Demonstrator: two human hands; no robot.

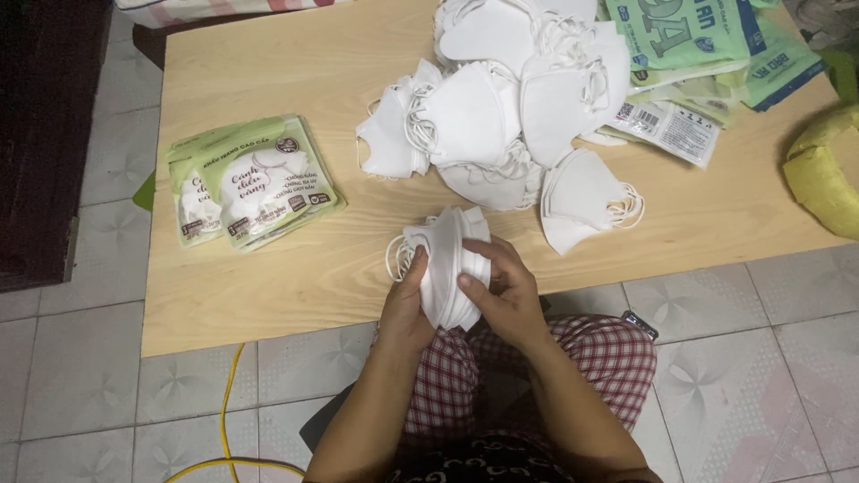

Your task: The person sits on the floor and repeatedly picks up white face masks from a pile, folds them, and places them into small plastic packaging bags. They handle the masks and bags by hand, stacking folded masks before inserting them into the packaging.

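Observation:
Both my hands hold a small stack of white face masks (449,259) over the near edge of a low wooden table (295,72). My left hand (407,300) grips the stack's left side and my right hand (506,291) clasps its right side, thumb pressed on the front. A big loose pile of white masks (501,107) lies on the table just beyond. Filled green and white mask packets (255,179) lie stacked at the table's left.
Empty green packets (707,45) are heaped at the far right of the table. A yellow bag (823,170) sits at the right edge. A yellow cable (228,402) runs over the tiled floor. My legs in checked trousers (591,358) are below the table edge.

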